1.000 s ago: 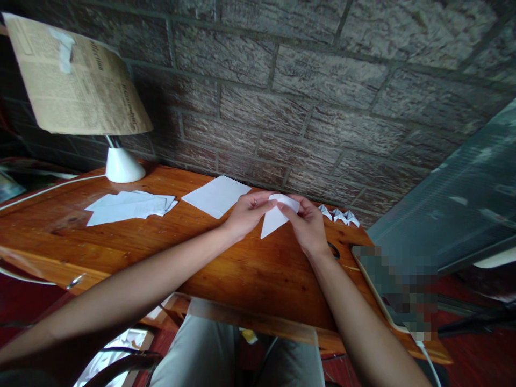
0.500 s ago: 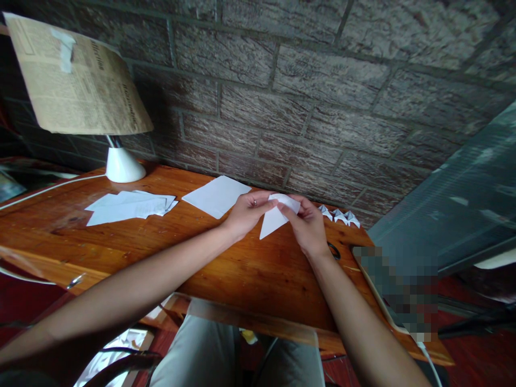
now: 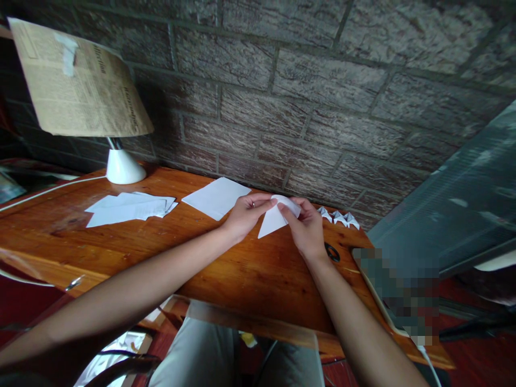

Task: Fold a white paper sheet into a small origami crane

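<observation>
A small piece of white folded paper [image 3: 273, 221] is held up over the wooden desk between both hands. My left hand [image 3: 244, 215], with a ring on one finger, pinches its upper left edge. My right hand [image 3: 308, 228] grips the right side, thumb pressed on the front and fingers behind. One pointed corner of the paper hangs down toward the desk. The fold under my fingertips is partly hidden. Just beyond my right hand stand several small folded paper shapes [image 3: 339, 217] in a row against the wall.
White sheets [image 3: 217, 197] lie behind my left hand, with loose paper strips [image 3: 129, 208] farther left. A lamp [image 3: 123, 166] stands at the back left. Black scissors handles [image 3: 332, 252] show by my right wrist. A blurred-out device [image 3: 387, 290] with a cable lies at the right edge.
Both hands keep their hold on the paper. My right hand has shifted very slightly left, and more of the black handles shows beside the wrist.
</observation>
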A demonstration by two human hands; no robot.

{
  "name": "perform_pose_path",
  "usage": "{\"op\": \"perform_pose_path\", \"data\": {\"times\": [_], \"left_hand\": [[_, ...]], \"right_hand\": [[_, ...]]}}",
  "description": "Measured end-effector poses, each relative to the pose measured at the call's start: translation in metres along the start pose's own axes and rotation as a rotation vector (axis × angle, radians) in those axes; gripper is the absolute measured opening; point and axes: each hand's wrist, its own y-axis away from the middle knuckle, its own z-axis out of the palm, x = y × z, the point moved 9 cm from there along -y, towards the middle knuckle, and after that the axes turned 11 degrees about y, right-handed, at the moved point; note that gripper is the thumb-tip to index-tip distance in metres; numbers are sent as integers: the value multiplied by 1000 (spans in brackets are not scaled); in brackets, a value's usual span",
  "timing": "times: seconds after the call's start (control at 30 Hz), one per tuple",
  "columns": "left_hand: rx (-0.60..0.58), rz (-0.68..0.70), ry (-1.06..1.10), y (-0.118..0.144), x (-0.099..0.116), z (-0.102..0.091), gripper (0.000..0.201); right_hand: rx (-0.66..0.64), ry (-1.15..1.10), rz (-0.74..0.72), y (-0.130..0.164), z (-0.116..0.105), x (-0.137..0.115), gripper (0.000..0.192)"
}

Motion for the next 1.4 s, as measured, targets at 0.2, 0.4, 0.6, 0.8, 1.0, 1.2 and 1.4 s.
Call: {"op": "perform_pose_path", "data": {"times": [0.2, 0.4, 0.6, 0.8, 1.0, 1.2, 1.4], "left_hand": [[-5, 12, -22, 1, 3, 1, 33], [7, 8, -9, 1, 5, 2, 33], [21, 13, -11, 1, 5, 0, 33], [5, 34, -40, 1, 7, 1, 31], [-18, 37, -107, 3, 9, 4, 32], [-23, 41, -102, 3, 9, 3, 31], [-12, 18, -83, 3, 6, 8, 33]], "right_hand": [[-16, -6, -3, -2, 0, 4, 29], [-30, -16, 8, -2, 0, 2, 29], [-53, -54, 29, -2, 2, 2, 31], [-59, -81, 32, -2, 2, 1, 28], [-28, -7, 16, -1, 0, 2, 30], [-22, -11, 5, -2, 1, 5, 32], [-13, -22, 22, -3, -2, 8, 32]]}}
